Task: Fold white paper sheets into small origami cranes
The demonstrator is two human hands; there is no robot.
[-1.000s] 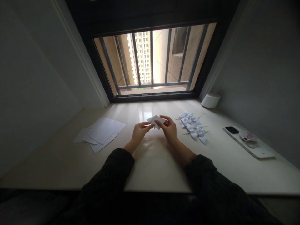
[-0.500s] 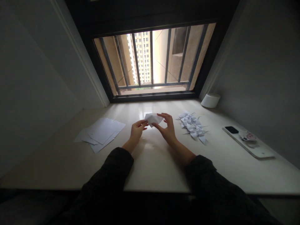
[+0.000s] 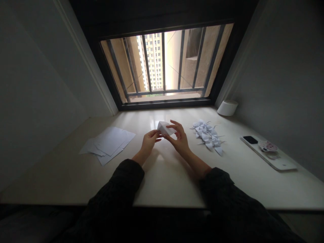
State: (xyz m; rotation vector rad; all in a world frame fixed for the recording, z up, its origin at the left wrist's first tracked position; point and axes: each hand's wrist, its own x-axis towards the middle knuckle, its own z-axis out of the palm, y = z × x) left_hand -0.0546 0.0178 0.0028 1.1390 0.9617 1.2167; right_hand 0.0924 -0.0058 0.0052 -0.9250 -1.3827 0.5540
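Left hand, right hand pinch partly covered folded paper mid-frame; loose sheets mid-left; paper figures, phone mid-right

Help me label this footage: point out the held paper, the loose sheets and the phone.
Held paper point(image 3: 162, 127), head view: its left part.
Loose sheets point(image 3: 111, 140), head view: upper sheet's middle.
Phone point(image 3: 278, 162), head view: its back, near end.

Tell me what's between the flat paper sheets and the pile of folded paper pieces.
In the head view, the left hand and right hand, holding a folded white paper, are between the flat sheets and the folded pieces.
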